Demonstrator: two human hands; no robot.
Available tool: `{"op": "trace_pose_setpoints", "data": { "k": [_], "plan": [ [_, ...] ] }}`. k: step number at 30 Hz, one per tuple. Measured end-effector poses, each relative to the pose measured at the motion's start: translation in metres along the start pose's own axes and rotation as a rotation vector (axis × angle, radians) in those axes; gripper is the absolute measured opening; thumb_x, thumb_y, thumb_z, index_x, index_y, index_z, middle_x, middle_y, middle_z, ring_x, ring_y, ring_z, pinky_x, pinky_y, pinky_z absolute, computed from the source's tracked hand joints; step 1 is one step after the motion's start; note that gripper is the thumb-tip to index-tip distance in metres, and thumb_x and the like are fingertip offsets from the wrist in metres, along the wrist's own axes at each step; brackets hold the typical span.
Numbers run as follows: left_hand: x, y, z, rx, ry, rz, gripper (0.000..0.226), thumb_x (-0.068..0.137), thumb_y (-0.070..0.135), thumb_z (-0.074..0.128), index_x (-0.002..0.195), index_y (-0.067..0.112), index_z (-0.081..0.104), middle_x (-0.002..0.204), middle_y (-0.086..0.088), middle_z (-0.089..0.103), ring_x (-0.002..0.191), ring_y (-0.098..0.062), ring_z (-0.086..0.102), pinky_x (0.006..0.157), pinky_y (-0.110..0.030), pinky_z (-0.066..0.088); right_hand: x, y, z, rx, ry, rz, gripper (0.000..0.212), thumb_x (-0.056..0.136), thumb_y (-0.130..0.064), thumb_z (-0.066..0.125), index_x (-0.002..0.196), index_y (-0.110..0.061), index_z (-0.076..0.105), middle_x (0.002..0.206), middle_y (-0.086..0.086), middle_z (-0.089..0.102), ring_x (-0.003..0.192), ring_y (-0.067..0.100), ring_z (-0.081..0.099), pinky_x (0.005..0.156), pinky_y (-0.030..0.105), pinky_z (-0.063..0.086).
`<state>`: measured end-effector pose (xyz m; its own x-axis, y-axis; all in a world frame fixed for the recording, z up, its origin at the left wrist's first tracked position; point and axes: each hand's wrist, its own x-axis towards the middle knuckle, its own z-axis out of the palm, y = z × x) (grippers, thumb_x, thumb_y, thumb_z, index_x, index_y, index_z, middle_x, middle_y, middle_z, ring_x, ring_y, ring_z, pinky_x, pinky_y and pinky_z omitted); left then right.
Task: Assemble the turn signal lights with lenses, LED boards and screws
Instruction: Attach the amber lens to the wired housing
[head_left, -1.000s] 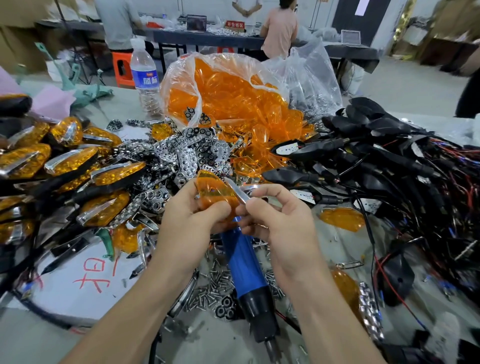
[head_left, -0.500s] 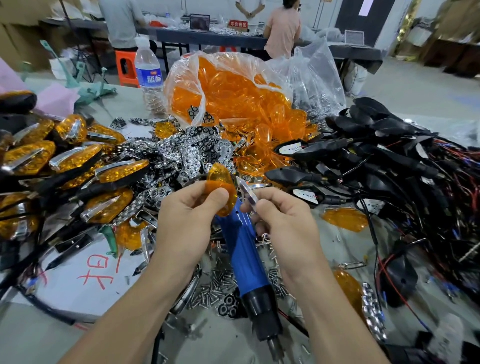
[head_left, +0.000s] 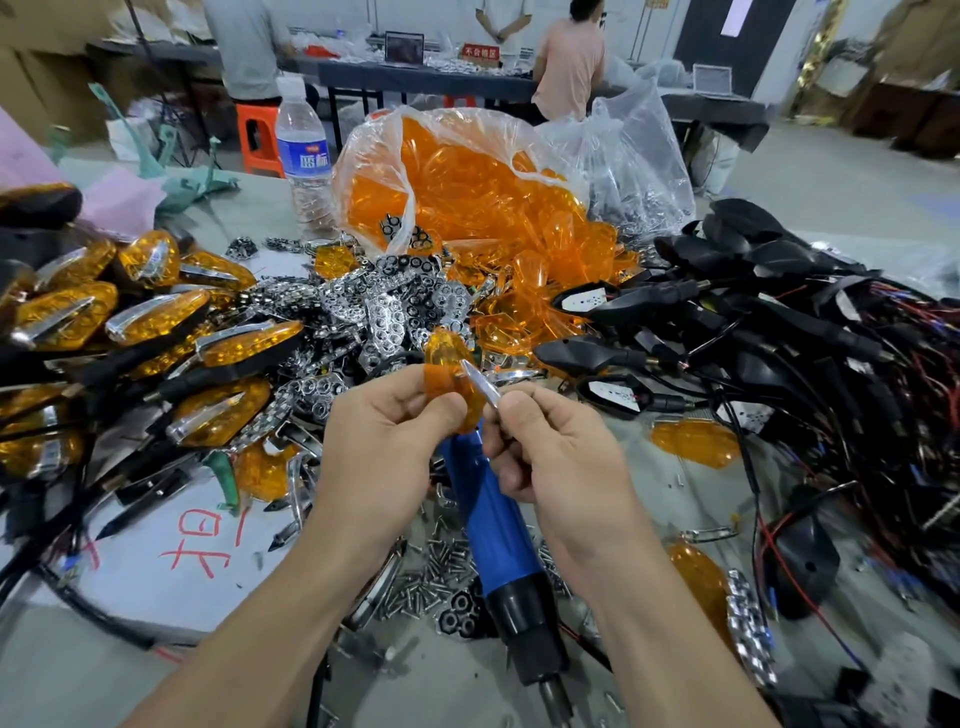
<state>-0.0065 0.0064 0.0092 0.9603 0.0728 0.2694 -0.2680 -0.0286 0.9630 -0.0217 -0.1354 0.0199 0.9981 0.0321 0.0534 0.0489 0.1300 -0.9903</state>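
Left hand (head_left: 384, 431) pinches an amber lens (head_left: 448, 364) over the middle of the bench, while the right hand (head_left: 556, 457) grips a chrome strip (head_left: 482, 387) whose tip touches the lens. The step appears to be fitting trim to lens; next, the strip likely needs seating squarely. The lens is translucent, glossy and teardrop-shaped. Beneath lie a blue screwdriver (head_left: 498, 519) and screws (head_left: 441, 566); black housings (head_left: 727, 312) sprawl right.

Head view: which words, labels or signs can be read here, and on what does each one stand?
"不合格区": white characters on the red sign at the back.
Bottle label: white characters on blue, too blurred to read.
Sheet: red handwritten characters, not readable from this angle.
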Motion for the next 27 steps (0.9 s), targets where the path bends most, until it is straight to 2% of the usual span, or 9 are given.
{"op": "trace_pose_setpoints", "data": {
  "k": [3,5,11,15,18,22,24,25,27],
  "plan": [
    [-0.001,0.0,-0.001,0.032,-0.01,0.024,0.017,0.086,0.021,0.067,0.09,0.029,0.082,0.082,-0.004,0.079,0.083,-0.036,0.073,0.086,-0.052,0.063,0.0,0.002,0.001,-0.001,0.03,-0.024,0.031,0.107,-0.01,0.049,0.08,-0.007,0.063,0.063,-0.001,0.058,0.049,0.006,0.043,0.046,0.015,0.035],
    [-0.002,0.001,0.0,0.043,0.008,0.039,0.017,0.087,0.022,0.067,0.089,0.03,0.081,0.08,-0.004,0.079,0.081,-0.036,0.074,0.083,-0.055,0.063,0.0,0.004,0.003,-0.018,0.053,-0.048,0.03,0.107,-0.011,0.051,0.08,-0.006,0.064,0.064,0.0,0.059,0.051,0.007,0.043,0.048,0.016,0.036],
    [-0.008,0.001,0.004,0.186,0.098,0.115,0.015,0.088,0.023,0.067,0.087,0.032,0.079,0.078,0.011,0.078,0.072,-0.016,0.073,0.069,-0.039,0.059,0.0,0.007,0.006,-0.022,0.077,-0.061,0.036,0.106,-0.011,0.051,0.074,-0.015,0.065,0.065,0.003,0.059,0.053,0.008,0.045,0.05,0.016,0.038],
    [-0.009,0.001,0.003,0.218,0.106,0.132,0.013,0.088,0.026,0.067,0.088,0.032,0.078,0.075,0.008,0.077,0.07,-0.024,0.072,0.066,-0.047,0.057,0.0,0.008,0.004,-0.109,0.052,-0.081,0.036,0.106,-0.014,0.051,0.073,-0.013,0.063,0.059,0.003,0.053,0.054,0.009,0.044,0.051,0.016,0.037],
    [-0.01,0.002,0.002,0.238,0.114,0.155,0.012,0.088,0.026,0.067,0.088,0.033,0.076,0.074,0.01,0.076,0.068,-0.021,0.072,0.064,-0.045,0.058,0.0,0.008,0.002,-0.111,0.017,-0.089,0.038,0.107,-0.015,0.051,0.071,-0.018,0.064,0.059,0.001,0.054,0.053,0.007,0.045,0.05,0.015,0.038],
    [-0.012,0.005,0.002,0.3,0.138,0.21,0.014,0.088,0.023,0.068,0.079,0.03,0.075,0.07,0.016,0.074,0.062,-0.011,0.07,0.055,-0.027,0.054,0.001,0.009,0.006,-0.14,-0.009,-0.112,0.031,0.099,-0.028,0.054,0.071,-0.026,0.066,0.062,0.002,0.054,0.058,0.014,0.046,0.057,0.028,0.038],
    [-0.012,0.006,0.002,0.301,0.136,0.223,0.016,0.088,0.019,0.068,0.08,0.03,0.075,0.07,0.017,0.074,0.063,-0.007,0.07,0.054,-0.018,0.052,0.001,0.009,0.006,-0.133,-0.033,-0.108,0.027,0.096,-0.029,0.054,0.073,-0.024,0.068,0.066,0.006,0.056,0.06,0.016,0.046,0.057,0.03,0.037],
    [-0.012,0.006,0.001,0.282,0.131,0.218,0.017,0.088,0.017,0.068,0.08,0.03,0.076,0.071,0.015,0.075,0.063,-0.008,0.07,0.055,-0.02,0.053,0.001,0.009,0.005,-0.132,-0.053,-0.102,0.027,0.098,-0.027,0.054,0.075,-0.022,0.068,0.068,0.007,0.056,0.06,0.016,0.046,0.057,0.029,0.038],
    [-0.011,0.005,0.001,0.196,0.116,0.187,0.016,0.088,0.015,0.067,0.082,0.026,0.078,0.073,0.007,0.076,0.064,-0.017,0.071,0.06,-0.036,0.059,0.001,0.007,0.003,-0.158,-0.085,-0.085,0.029,0.103,-0.02,0.054,0.078,-0.019,0.068,0.068,0.007,0.055,0.061,0.016,0.045,0.058,0.028,0.038]
  ]
}}
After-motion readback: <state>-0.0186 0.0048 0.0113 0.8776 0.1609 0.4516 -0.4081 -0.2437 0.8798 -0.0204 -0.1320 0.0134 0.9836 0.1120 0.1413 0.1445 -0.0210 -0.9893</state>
